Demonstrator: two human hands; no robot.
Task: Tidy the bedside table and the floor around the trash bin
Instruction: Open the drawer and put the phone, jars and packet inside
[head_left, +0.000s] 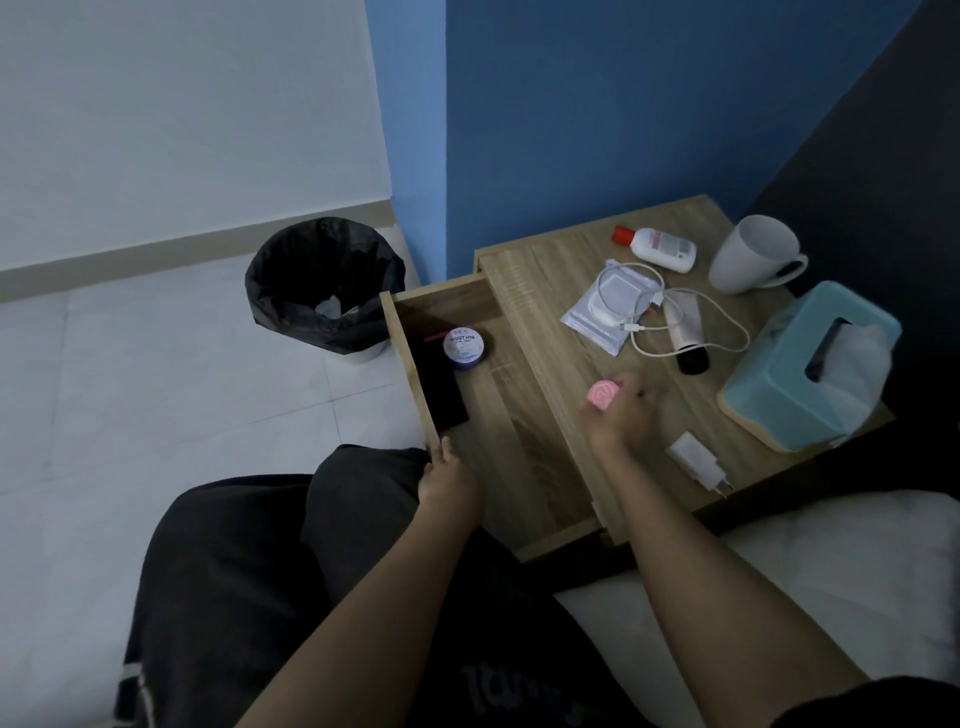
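The wooden bedside table (550, 291) has its drawer (498, 447) pulled out to the left. My left hand (451, 480) grips the drawer's front edge near its close corner. Over the tabletop my right hand (621, 410) holds a small round pink container (602, 395). Inside the drawer lie a round purple-white jar (464, 345) and a flat black item (441, 387). The trash bin (324, 286), lined with a black bag, stands on the floor left of the table.
The tabletop carries a red-capped white bottle (660, 248), a white mug (753, 255), a teal tissue box (810, 364), a plastic pouch with a white cable (613, 306), a tube with a black cap (687, 332) and a white charger plug (698, 462). White bedding (831, 571) lies at lower right.
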